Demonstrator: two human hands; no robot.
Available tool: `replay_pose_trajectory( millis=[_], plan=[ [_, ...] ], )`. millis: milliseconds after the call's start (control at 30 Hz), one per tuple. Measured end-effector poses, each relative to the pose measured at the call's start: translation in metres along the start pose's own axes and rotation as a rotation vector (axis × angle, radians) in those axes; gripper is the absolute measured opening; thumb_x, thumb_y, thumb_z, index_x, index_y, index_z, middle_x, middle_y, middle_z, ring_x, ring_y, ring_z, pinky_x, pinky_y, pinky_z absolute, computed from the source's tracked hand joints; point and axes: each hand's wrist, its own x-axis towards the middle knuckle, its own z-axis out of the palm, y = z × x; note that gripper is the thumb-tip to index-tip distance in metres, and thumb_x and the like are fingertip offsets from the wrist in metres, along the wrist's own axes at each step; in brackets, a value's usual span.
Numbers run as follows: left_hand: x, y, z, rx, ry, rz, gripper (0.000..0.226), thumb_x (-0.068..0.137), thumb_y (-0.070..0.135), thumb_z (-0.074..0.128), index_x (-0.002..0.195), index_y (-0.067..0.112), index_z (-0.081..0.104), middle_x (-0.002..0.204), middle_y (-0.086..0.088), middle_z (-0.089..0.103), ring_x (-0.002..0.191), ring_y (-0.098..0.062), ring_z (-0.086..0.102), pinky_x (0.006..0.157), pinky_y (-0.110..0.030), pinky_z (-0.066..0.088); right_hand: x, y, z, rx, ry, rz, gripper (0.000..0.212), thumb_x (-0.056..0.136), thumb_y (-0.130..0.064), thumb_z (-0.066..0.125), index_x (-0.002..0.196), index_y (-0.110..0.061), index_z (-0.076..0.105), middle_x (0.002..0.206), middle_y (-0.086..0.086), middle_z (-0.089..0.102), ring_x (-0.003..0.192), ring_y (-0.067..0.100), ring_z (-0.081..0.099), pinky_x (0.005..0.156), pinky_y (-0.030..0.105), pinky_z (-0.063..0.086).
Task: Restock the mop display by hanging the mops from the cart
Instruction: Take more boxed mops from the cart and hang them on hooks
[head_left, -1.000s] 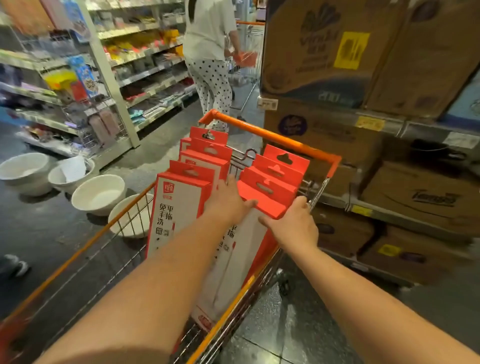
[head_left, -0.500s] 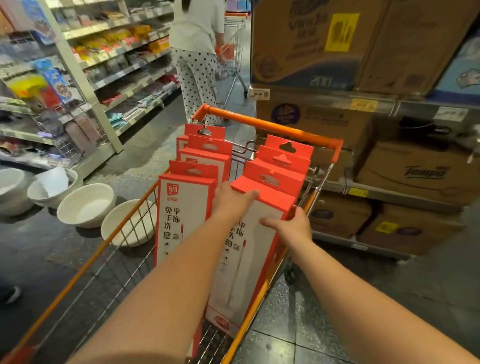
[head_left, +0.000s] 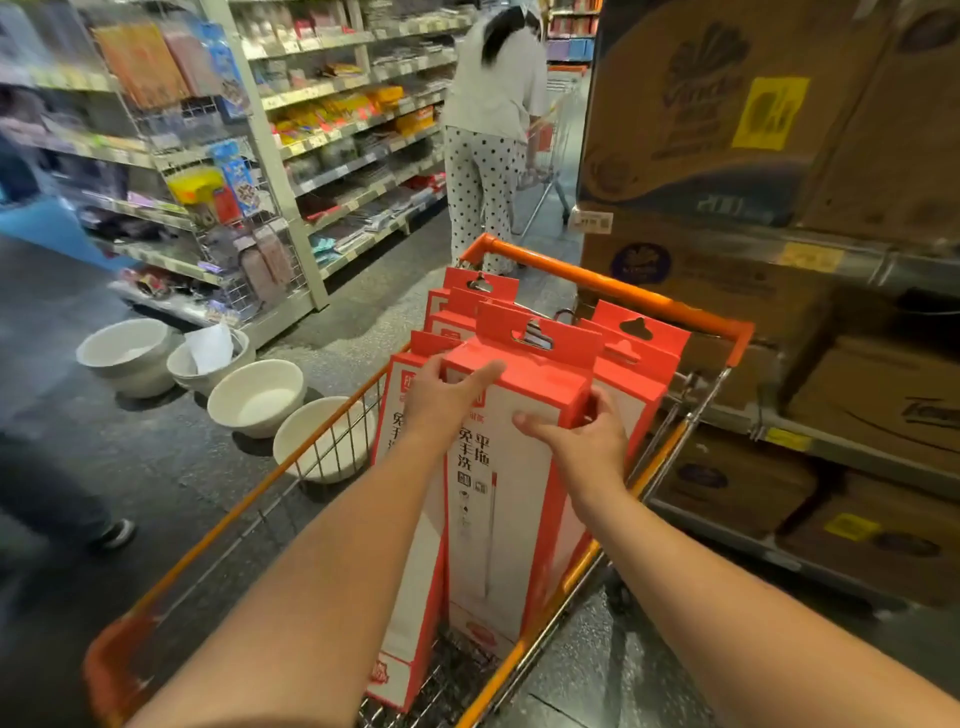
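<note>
**OPERATOR:** Grip status?

**RECORDER:** Both of your hands are grasping the front mop box (head_left: 511, 519). Your left hand (head_left: 441, 402) wraps its top left corner, with one digit laid flat along the red cap. Your right hand (head_left: 587, 441) clamps the right edge, thumb on the white face and fingers curled round behind. Neither hand is free.

**OPERATOR:** Where does the box sit, and how does it run?

**RECORDER:** It stands in the cart (head_left: 613, 288), against the right side wall. The base is down on the wire floor at 6 o'clock and the hang tab (head_left: 537, 332) is at 12. The long axis is upright, leaning slightly away from you. You hold the top end, so nearly the whole length hangs below your fingers. My judgement is that the way out is straight up towards 12.

**OPERATOR:** Obstructions?

**RECORDER:** A second box (head_left: 396, 434) touches it at 9 o'clock. More red-capped boxes (head_left: 649, 348) stand just behind at 1 o'clock, close to your tab. The base must clear the orange rim at 4 o'clock before you can swing it sideways. Outside the cart:
- White basins (head_left: 257, 397) on the floor at 10 o'clock.
- A shopper (head_left: 488, 171) in the aisle at 12.
- Cartons (head_left: 883, 405) on racking at 3.

**OPERATOR:** Hanging point?

**RECORDER:** I can't make out any mop hooks in view, so I cannot tell which way you must turn. The likely risk is the long box's lower end catching the rim or the racking.
</note>
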Motion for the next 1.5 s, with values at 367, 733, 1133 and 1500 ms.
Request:
replay_pose_trajectory(
  millis=[367, 733, 1133, 1500],
  plan=[
    [-0.047, 0.044, -0.019, -0.340, 0.093, 0.050, 0.036, 0.073, 0.020, 0.080, 0.104, 0.018, 0.062, 0.097, -0.006, 0.073, 0.088, -0.026, 0.070, 0.077, -0.039, 0.056, 0.018, -0.072, -0.011, 0.185, -0.320, -0.176, 0.050, 0.054, -0.028, 0.090, 0.095, -0.030, 0.061, 0.097, -0.004, 0.070, 0.091, 0.017, 0.068, 0.085, 0.048, 0.056],
    [-0.140, 0.076, -0.069, -0.360, 0.697, 0.258, 0.011, 0.078, 0.020, 0.075, 0.083, 0.020, 0.066, 0.071, 0.005, 0.072, 0.067, -0.012, 0.069, 0.066, -0.030, 0.055, -0.040, -0.143, 0.026, 0.382, -0.837, -0.274, 0.058, 0.060, -0.020, 0.082, 0.115, -0.011, 0.063, 0.101, 0.007, 0.072, 0.091, 0.024, 0.070, 0.083, 0.043, 0.057],
    [-0.313, 0.119, -0.154, -0.137, 1.367, 0.316, 0.023, 0.087, 0.030, 0.067, 0.092, 0.008, 0.068, 0.070, 0.007, 0.063, 0.061, 0.002, 0.056, 0.049, -0.006, 0.039, -0.207, -0.217, 0.053, 0.502, -1.142, -0.554, 0.036, 0.066, -0.047, 0.073, 0.096, -0.029, 0.066, 0.089, -0.010, 0.071, 0.087, 0.010, 0.068, 0.080, 0.036, 0.055],
    [-0.492, 0.148, -0.181, -0.081, 1.703, 0.332, 0.023, 0.084, 0.040, 0.069, 0.077, 0.018, 0.067, 0.070, 0.007, 0.065, 0.076, -0.015, 0.064, 0.067, -0.027, 0.045, -0.373, -0.271, 0.007, 0.661, -1.362, -0.638, 0.019, 0.069, -0.045, 0.074, 0.084, -0.036, 0.068, 0.081, -0.015, 0.071, 0.078, -0.004, 0.062, 0.071, 0.017, 0.049]
  ],
)
